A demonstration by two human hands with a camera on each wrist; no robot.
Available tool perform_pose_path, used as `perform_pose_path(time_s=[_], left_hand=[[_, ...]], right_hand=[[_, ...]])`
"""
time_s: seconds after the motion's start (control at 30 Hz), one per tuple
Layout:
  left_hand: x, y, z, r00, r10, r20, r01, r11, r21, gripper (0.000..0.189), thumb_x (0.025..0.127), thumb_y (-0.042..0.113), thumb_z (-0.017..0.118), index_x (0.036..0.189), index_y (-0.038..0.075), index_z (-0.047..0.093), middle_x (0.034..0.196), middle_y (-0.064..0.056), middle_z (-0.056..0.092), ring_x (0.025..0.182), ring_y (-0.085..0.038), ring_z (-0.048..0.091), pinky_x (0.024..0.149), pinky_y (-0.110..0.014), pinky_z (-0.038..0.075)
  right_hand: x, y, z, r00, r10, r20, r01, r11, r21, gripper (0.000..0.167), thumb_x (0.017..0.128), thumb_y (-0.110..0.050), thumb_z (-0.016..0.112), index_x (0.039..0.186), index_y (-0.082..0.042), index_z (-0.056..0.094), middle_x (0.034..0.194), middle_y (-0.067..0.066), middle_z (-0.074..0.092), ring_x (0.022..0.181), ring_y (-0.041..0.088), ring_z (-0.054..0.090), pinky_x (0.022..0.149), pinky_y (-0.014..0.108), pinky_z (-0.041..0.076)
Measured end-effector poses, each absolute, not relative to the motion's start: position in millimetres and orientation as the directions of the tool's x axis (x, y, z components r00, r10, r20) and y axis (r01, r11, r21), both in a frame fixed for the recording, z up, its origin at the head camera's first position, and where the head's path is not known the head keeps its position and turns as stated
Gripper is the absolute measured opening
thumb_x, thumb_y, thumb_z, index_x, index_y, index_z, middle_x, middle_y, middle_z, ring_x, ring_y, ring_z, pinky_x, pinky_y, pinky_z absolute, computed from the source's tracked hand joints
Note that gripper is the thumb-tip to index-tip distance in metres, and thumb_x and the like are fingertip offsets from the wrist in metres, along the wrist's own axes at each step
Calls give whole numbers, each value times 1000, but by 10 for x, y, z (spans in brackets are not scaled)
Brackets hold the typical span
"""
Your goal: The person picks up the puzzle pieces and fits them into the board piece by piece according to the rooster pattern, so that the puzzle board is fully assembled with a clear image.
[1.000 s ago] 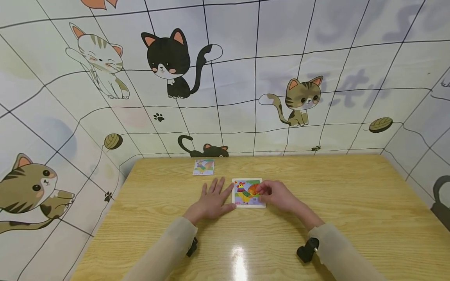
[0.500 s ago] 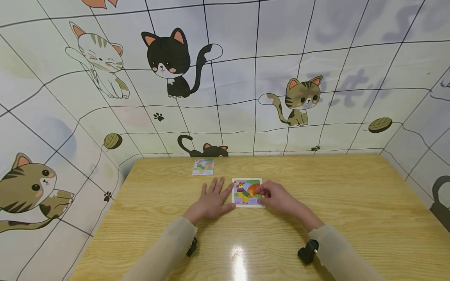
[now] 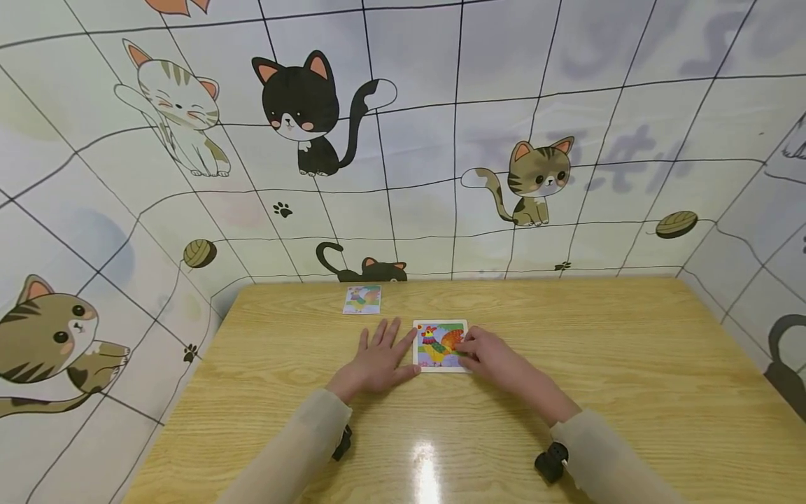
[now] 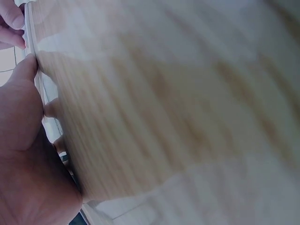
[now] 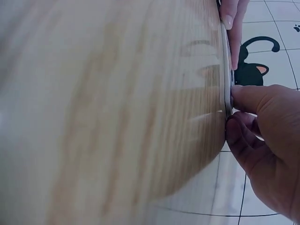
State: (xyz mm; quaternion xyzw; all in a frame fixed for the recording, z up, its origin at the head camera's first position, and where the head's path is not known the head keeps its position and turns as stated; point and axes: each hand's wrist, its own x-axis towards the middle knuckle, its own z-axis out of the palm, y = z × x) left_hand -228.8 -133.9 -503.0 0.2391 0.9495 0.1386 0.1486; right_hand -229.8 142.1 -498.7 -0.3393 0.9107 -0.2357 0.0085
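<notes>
A small square jigsaw puzzle (image 3: 436, 348) of a colourful rooster, framed in white, lies flat on the table. My left hand (image 3: 376, 362) rests on the wood left of it, fingers spread, with thumb and index tip touching the frame's left edge. At the lower right of the picture, my right hand (image 3: 492, 355) has its fingers curled, index and thumb tips on a puzzle piece there; the fingers hide most of that piece. In the right wrist view, the thumb (image 5: 246, 97) lies on the board's rim, and the curled fingers sit beside it.
A paper card (image 3: 362, 299) with a paler print of the same rooster lies near the table's back left. Behind the wooden table (image 3: 585, 336) hangs a white cloth wall (image 3: 422, 154) printed with cartoon cats and grid lines.
My right hand has turned slightly and its fingertips have shifted a little over the puzzle's lower right part. My left hand keeps its place at the frame.
</notes>
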Motion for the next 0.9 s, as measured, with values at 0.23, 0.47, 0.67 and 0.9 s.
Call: perform_pose_path(time_s=[0.23,0.47,0.67,0.9], left_hand=[[-2310,-1352,-5062,-846,492,-204,412,847,335,79,104,59,45,166,19,17,171,-19,-1,155,-42,-7,117,-68,-4],[-2279,-1326,-5017,-843,493,-215,410,847,337,78,104,59,45,166,19,18,171,-19,0,155,-42,-5,116,-69,-2],[-2263,-1318,-4985,-845,487,-221,408,854,323,77,105,56,46,166,19,19,171,-18,1,155,-42,-4,117,-69,0],[-2276,-1326,-4993,-843,490,-223,410,852,325,77,105,55,48,166,18,19,171,-19,1,155,-42,-4,117,-69,-1]], right_hand=[[-2279,1415,-5003,-746,-644,168,-651,655,-383,31,95,-12,75,118,8,73,102,7,55,82,13,52,68,24,47],[-2279,1406,-4980,-802,-584,121,-567,684,-459,30,93,-11,78,116,8,74,99,5,55,81,14,50,67,25,45],[-2317,1409,-4963,-848,-526,68,-474,694,-542,31,90,-14,82,115,3,77,93,1,52,76,13,46,64,27,43],[-2353,1393,-4928,-861,-509,14,-427,706,-565,30,89,-14,82,114,0,77,91,1,51,77,15,46,66,29,42]])
